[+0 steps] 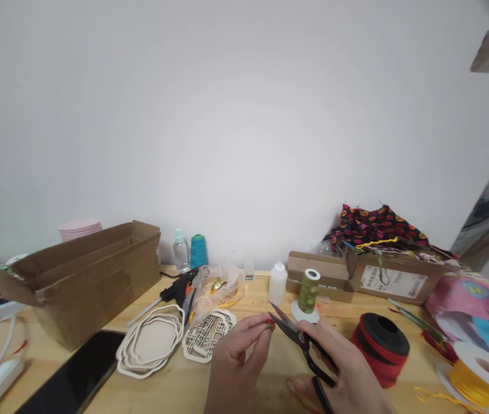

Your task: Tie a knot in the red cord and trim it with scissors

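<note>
My left hand (241, 355) is closed in a pinch on a small red and green piece (270, 323), mostly hidden by the fingertips. Black-handled scissors (288, 330) are in my right hand (344, 363), with the fingers in and around the handles. The blades are parted and point up and left, their tips close to the pinched piece. Whether they touch it I cannot tell. A thin reddish strand (299, 398) shows under my right hand. Just beyond the scissors stand an olive-green thread spool (310, 290) and a white squeeze bottle (277, 284).
To the left are a long cardboard box (93, 287), a black phone (76, 376), stacked wooden frames (151, 340) and a lattice cutout (203, 340). A glue gun (178, 289) lies behind them. Rightward are a red-and-black spool (381, 349), yellow cord (472, 382) and a filled box (393, 277).
</note>
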Motion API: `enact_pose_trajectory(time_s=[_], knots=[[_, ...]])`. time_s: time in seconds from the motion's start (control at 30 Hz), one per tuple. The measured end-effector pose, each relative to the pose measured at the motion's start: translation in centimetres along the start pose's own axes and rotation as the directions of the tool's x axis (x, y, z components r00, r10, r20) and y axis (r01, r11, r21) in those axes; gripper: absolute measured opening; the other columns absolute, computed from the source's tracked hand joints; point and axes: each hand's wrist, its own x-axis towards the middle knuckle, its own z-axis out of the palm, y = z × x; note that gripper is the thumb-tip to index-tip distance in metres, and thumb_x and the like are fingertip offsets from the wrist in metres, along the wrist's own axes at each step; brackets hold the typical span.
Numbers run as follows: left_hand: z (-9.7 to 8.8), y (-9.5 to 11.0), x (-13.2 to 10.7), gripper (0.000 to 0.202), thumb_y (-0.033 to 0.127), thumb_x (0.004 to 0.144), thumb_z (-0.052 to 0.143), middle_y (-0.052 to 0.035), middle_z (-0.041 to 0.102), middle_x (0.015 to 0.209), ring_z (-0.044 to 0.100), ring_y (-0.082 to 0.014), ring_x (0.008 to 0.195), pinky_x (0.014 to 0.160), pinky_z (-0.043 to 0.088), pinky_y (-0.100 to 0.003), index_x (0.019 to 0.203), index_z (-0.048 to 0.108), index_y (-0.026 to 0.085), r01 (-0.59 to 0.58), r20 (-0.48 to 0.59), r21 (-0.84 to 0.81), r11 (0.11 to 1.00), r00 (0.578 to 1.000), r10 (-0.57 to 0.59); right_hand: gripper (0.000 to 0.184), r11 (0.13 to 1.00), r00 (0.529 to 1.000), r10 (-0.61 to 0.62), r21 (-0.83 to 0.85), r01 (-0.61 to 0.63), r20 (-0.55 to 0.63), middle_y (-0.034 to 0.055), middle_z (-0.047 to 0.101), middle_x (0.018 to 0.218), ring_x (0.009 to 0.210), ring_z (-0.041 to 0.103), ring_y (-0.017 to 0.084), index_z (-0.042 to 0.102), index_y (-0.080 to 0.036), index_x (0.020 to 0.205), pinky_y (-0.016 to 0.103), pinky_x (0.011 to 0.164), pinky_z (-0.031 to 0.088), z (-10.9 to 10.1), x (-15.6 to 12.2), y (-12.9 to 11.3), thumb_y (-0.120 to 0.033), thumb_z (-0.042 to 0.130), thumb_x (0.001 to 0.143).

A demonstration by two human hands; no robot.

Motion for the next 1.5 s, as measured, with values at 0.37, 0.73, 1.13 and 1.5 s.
enact_pose_trajectory(time_s=[0.37,0.73,1.13,1.5], knots=[[0.0,0.3,-0.1,0.019,0.019,0.074,0.054,-0.0046,0.071,0.086,0.063,-0.0202,0.082,0.076,0.046,-0.024,0.074,0.072,0.023,-0.093,0.019,0.117,0.989,0.996,0.092,0.043,0.931,0.972,-0.219,-0.316,0.181,-0.089,0.0042,0.056,0.071,0.061,0.059,0.017,0.053,-0.014,0.108,0.023,0.047,0.046,0.5,-0.4,0.6,-0.035,0.061,0.072],[0.4,0.1,0.1,0.014,0.023,0.072,0.059,-0.0052,0.068,0.089,0.058,-0.0182,0.086,0.079,0.044,-0.024,0.071,0.073,0.022,0.154,0.067,-0.268,0.951,0.988,-0.141,0.032,0.996,0.987,-0.006,0.086,0.021,-0.161,0.003,0.061,0.067,0.059,0.06,0.017,0.06,-0.016,0.097,0.023,0.052,0.049,0.9,0.0,0.9,-0.024,0.065,0.067],[2.1,-0.5,-1.0,0.013,0.021,0.063,0.067,-0.0027,0.06,0.057,0.053,-0.0078,0.047,0.048,0.039,-0.019,0.062,0.068,0.009,0.658,0.568,-0.657,0.367,0.753,-0.332,0.044,0.586,0.898,0.435,0.776,-0.233,-0.059,0.0014,0.06,0.06,0.048,0.056,0.011,0.062,-0.016,0.093,0.023,0.051,0.05,2.2,0.0,-1.1,-0.043,0.071,0.059],[2.0,-1.0,-0.8,0.034,0.047,0.064,0.063,0.0073,0.041,0.045,0.023,-0.0003,0.033,0.033,0.011,-0.016,0.074,0.066,0.014,0.681,0.624,-0.453,0.575,0.703,-0.341,0.029,0.763,0.943,0.297,0.632,-0.14,-0.15,-0.0011,0.061,0.059,0.051,0.058,0.011,0.062,-0.018,0.093,0.017,0.05,0.048,2.0,-0.1,-0.1,-0.018,0.062,0.064]])
